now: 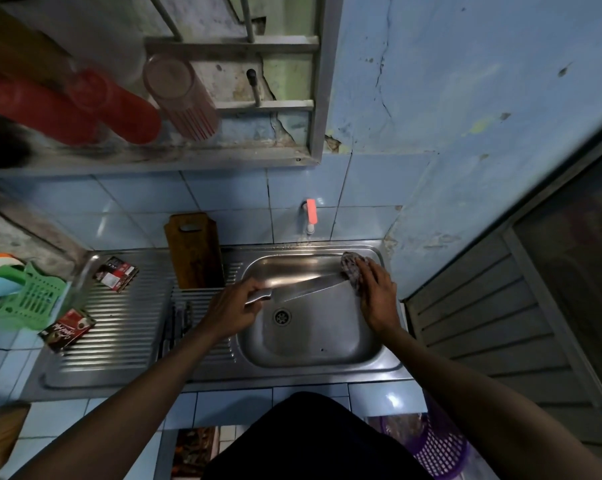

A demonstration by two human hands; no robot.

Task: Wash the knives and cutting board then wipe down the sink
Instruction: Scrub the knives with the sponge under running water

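Note:
My left hand [237, 303] grips the steel handle of a large knife [306, 287], whose blade stretches right across the steel sink basin [313, 344]. My right hand [375, 289] holds a dark scrubbing cloth [351, 268] against the blade's tip, near the basin's far right corner. A wooden cutting board [195, 251] leans upright against the tiled wall behind the drainboard. Several other knives [176, 323] lie on the drainboard just left of the basin. The tap [311, 216] with a red handle sticks out of the wall above the basin.
Two printed packets [115, 273] [67, 329] lie on the ribbed drainboard. A green basket [29, 299] with coloured utensils stands at the left edge. Red cups and a clear one [178, 95] hang on the shelf above. A purple basket [438, 445] sits on the floor at the right.

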